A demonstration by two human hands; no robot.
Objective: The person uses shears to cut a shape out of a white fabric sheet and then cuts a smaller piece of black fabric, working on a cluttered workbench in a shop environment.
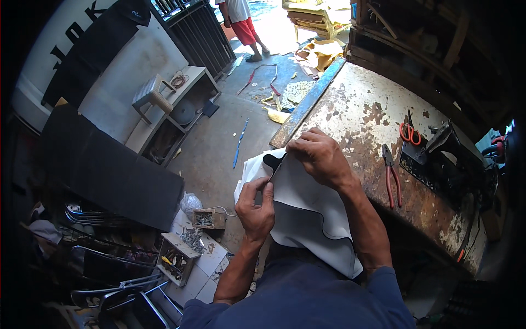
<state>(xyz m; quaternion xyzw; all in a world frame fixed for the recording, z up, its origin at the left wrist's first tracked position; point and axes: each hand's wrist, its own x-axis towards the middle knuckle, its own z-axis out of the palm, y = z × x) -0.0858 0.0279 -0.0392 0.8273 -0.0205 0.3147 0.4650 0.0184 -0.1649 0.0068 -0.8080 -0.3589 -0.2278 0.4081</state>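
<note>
A white fabric sheet (312,208) with a black underside hangs in folds over my lap, beside the worktable's front edge. Its upper edge is pinched between the thumb and fingers of my left hand (256,211). Farther up along that same edge, my right hand (322,158) grips it too, fingers closed. Between the two hands a bit of the black side (272,161) curls outward. On the worn worktable (350,104) to the right lie red-handled pliers (390,178) and orange-handled scissors (410,132). Next to them stands a black sewing machine (449,145).
A wooden box of tools (178,260) and a smaller box of metal pieces (209,219) sit low at the left, near stacked metal-framed chairs (126,290). A blue strip (240,142) lies on the floor. Beyond the doorway stands a person in red shorts (244,32).
</note>
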